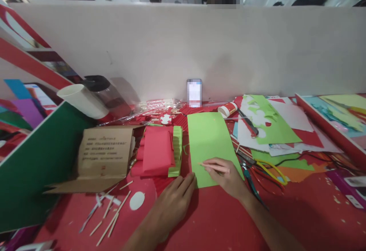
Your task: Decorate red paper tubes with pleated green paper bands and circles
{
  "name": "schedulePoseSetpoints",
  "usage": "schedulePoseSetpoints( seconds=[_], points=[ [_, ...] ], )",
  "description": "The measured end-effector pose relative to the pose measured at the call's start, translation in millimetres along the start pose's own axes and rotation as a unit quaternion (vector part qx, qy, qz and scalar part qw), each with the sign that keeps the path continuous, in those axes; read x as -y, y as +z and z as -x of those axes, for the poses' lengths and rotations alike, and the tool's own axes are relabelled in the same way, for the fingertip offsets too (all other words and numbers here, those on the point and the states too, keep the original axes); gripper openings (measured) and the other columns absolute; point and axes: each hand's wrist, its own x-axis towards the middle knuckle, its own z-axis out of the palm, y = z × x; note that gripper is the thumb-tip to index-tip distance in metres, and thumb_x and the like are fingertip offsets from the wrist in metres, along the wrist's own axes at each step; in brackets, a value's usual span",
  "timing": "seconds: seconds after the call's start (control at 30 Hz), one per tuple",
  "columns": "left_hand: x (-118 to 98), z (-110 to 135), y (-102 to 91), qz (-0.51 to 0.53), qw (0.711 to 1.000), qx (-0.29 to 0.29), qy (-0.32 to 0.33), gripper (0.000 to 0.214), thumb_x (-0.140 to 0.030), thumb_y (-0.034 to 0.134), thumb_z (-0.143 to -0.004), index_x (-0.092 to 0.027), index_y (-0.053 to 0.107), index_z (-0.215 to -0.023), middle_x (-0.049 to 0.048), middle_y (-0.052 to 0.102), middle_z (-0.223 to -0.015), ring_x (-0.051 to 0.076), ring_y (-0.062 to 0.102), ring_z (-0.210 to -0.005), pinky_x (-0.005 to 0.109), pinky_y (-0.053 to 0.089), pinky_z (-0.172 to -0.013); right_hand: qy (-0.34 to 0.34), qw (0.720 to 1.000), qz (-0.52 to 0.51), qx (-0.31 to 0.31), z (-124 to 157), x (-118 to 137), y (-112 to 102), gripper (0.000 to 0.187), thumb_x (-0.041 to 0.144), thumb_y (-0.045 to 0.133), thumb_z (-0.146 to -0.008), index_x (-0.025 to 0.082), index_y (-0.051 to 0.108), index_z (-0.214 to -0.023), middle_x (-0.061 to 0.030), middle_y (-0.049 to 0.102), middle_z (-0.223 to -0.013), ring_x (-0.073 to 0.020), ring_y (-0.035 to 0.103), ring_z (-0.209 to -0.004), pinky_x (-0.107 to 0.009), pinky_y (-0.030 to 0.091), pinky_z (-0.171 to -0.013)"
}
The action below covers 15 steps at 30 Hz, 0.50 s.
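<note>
A sheet of light green paper (210, 136) lies on the red table in front of me. My right hand (228, 176) is closed around a pale pencil (219, 167), whose tip points left over the sheet. I cannot tell whether the tip touches the paper. My left hand (177, 197) rests flat with fingers stretched out, fingertips at the sheet's lower left edge. Just left of the sheet sits a red paper piece with rolled sides (158, 148), edged by a folded green strip (177, 148).
An open cardboard box (104, 152) stands at left, near loose wooden sticks (110, 220) and a white paper disc (137, 201). Yellow-handled scissors (270, 169), teal-handled pliers (254, 186) and cut paper (280, 129) lie right. A phone (194, 92) leans on the white partition (171, 45).
</note>
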Motion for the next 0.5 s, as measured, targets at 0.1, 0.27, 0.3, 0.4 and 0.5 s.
schedulePoseSetpoints(
  seconds=[0.1, 0.27, 0.3, 0.4, 0.5],
  points=[
    [10.2, -0.6, -0.7, -0.014, 0.999, -0.009, 0.049, 0.045, -0.003, 0.041, -0.086, -0.01, 0.053, -0.128, 0.0137, 0.059, -0.132, 0.025, 0.062, -0.098, 0.036, 0.053, -0.084, 0.01, 0.998, 0.047, 0.033, 1.5, -1.0, -5.5, 0.018, 0.031, 0.059, -0.089, 0.018, 0.072, -0.087, -0.0056, 0.073, -0.084, -0.0159, 0.065, -0.07, -0.021, 0.046, -0.054],
    [21.0, -2.1, -4.6, 0.017, 0.995, 0.01, 0.099, 0.044, -0.012, 0.05, -0.083, -0.007, 0.054, -0.127, 0.016, 0.056, -0.136, 0.027, 0.061, -0.094, 0.039, 0.056, -0.079, 0.002, 0.993, 0.103, 0.051, 5.6, 0.1, -6.2, 0.013, 0.026, 0.061, -0.085, 0.017, 0.065, -0.076, -0.0033, 0.068, -0.07, -0.0165, 0.066, -0.069, -0.019, 0.045, -0.053],
    [23.0, -2.3, -5.2, 0.025, 0.994, 0.013, 0.102, 0.045, -0.013, 0.051, -0.082, -0.008, 0.055, -0.126, 0.0162, 0.055, -0.136, 0.027, 0.061, -0.094, 0.039, 0.056, -0.078, -0.001, 0.992, 0.116, 0.058, 6.4, 0.2, -5.5, 0.013, 0.025, 0.062, -0.083, 0.017, 0.064, -0.073, -0.0026, 0.067, -0.068, -0.0165, 0.067, -0.068, -0.019, 0.044, -0.052],
    [30.5, -2.1, -4.2, 0.052, 0.992, -0.001, 0.118, 0.044, -0.01, 0.048, -0.08, -0.009, 0.057, -0.123, 0.0153, 0.057, -0.135, 0.025, 0.062, -0.094, 0.037, 0.056, -0.078, -0.003, 0.988, 0.137, 0.071, 7.6, -0.1, -3.8, 0.012, 0.022, 0.062, -0.081, 0.018, 0.061, -0.07, -0.0016, 0.067, -0.065, -0.0165, 0.068, -0.065, -0.019, 0.044, -0.051],
    [38.8, -1.2, -0.7, 0.091, 0.984, -0.028, 0.149, 0.044, -0.008, 0.044, -0.081, -0.009, 0.056, -0.124, 0.0133, 0.061, -0.13, 0.024, 0.062, -0.098, 0.035, 0.056, -0.082, -0.005, 0.987, 0.144, 0.072, 6.9, -0.7, -3.2, 0.012, 0.02, 0.06, -0.082, 0.018, 0.061, -0.07, -0.0018, 0.067, -0.065, -0.0174, 0.07, -0.067, -0.019, 0.046, -0.054]
  ],
)
